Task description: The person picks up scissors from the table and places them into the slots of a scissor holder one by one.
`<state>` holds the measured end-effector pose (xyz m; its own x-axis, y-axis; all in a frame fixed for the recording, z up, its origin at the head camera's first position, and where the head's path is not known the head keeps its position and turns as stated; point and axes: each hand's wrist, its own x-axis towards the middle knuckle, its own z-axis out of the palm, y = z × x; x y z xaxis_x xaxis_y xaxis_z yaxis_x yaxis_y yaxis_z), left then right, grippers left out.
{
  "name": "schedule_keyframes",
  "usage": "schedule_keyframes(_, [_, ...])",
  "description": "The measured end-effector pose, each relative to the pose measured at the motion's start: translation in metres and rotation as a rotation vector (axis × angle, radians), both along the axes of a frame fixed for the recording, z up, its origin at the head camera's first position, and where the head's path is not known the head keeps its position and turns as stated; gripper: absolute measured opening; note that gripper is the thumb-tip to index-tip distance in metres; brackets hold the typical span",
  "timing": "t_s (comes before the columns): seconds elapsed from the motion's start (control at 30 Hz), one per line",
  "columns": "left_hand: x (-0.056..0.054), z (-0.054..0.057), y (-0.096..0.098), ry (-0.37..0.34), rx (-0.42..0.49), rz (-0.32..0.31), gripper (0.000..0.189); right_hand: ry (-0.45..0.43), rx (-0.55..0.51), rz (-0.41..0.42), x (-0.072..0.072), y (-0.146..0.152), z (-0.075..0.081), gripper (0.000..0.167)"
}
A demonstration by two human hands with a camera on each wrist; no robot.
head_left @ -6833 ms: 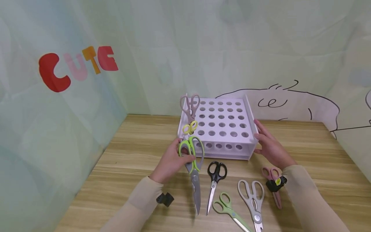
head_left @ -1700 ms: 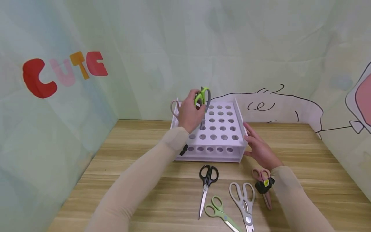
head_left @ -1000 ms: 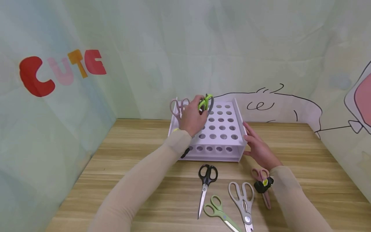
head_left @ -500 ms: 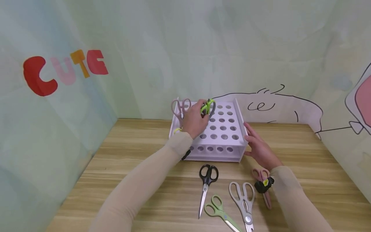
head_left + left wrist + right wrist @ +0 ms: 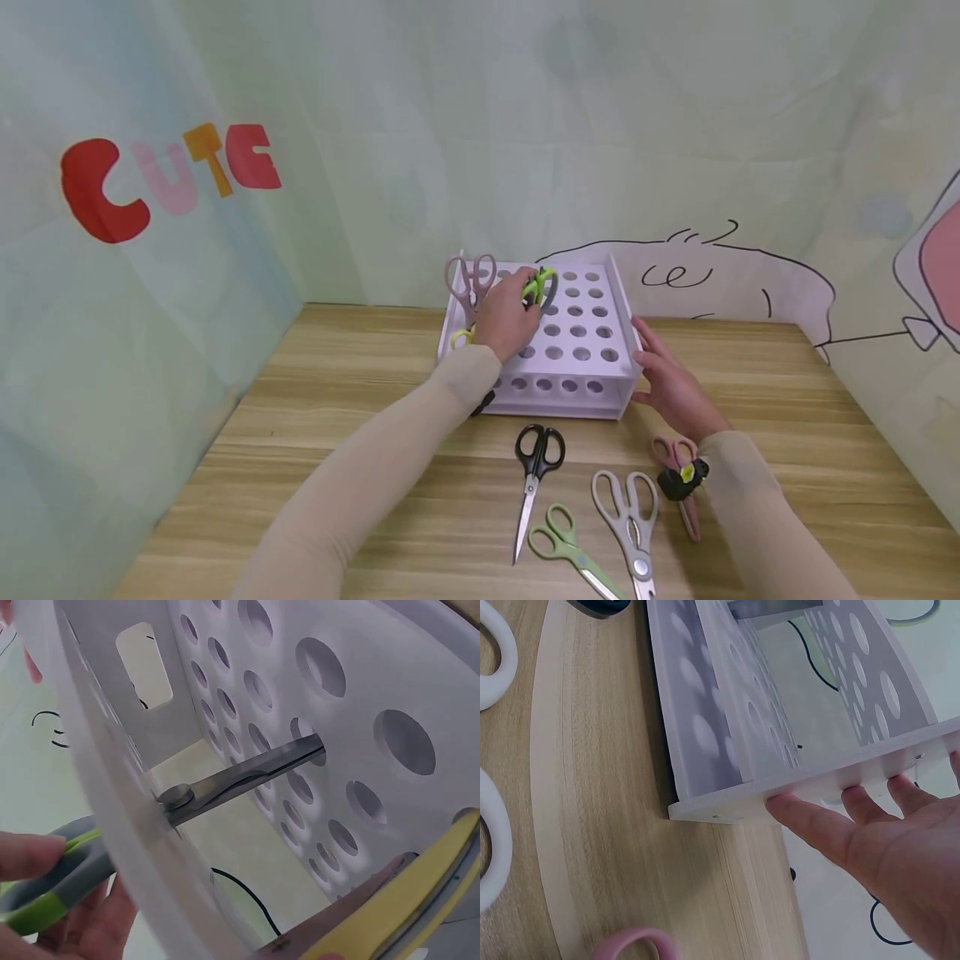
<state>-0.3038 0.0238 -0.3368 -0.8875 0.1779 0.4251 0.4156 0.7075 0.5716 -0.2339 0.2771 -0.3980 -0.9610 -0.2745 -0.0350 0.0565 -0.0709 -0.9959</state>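
My left hand point(image 5: 506, 318) grips the green-and-grey handles of the kitchen scissors point(image 5: 538, 286) over the white holed rack point(image 5: 555, 412). The left wrist view shows their blades point(image 5: 240, 776) pointing down through the top shelf, the tip in a hole of the shelf beneath. Left of that hand, mauve scissors point(image 5: 470, 282) and small yellow-handled scissors point(image 5: 462, 332) stand in the rack's left column. My right hand point(image 5: 675, 387) rests against the rack's right side wall, its extended fingertips on the panel in the right wrist view.
On the wooden table point(image 5: 360, 358) before the rack lie black-handled scissors point(image 5: 534, 467), light green scissors point(image 5: 573, 554) and pale grey scissors point(image 5: 637, 554). Pink scissors point(image 5: 692, 518) lie partly under my right wrist's camera. A printed cloth point(image 5: 420, 167) hangs behind the table.
The left hand has carried the kitchen scissors from in front of the rack to above it, then lowered them into a hole. My right hand stays against the side wall.
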Motion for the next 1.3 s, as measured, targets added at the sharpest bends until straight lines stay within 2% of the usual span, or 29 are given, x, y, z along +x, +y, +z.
schedule_keyframes(0.33, [0.002, 0.009, -0.002, -0.041, -0.039, 0.024, 0.040, 0.000, -0.019, 0.009, -0.002, -0.001, 0.004, 0.062])
schedule_keyframes(0.53, [0.003, 0.010, -0.002, -0.072, -0.056, 0.039, 0.042, -0.001, -0.029, 0.015, -0.001, -0.002, 0.003, 0.063])
schedule_keyframes(0.83, [0.005, 0.014, 0.000, -0.073, -0.060, 0.032, 0.044, -0.003, -0.035, 0.010, 0.000, 0.002, 0.001, 0.064])
schedule_keyframes(1.1, [0.010, 0.018, -0.003, -0.130, -0.008, 0.051, 0.050, -0.006, -0.040, 0.015, 0.000, 0.003, -0.001, 0.064])
schedule_keyframes(1.3, [0.014, 0.022, -0.003, -0.123, 0.031, 0.045, 0.049, -0.010, -0.030, 0.007, 0.001, 0.005, 0.001, 0.063])
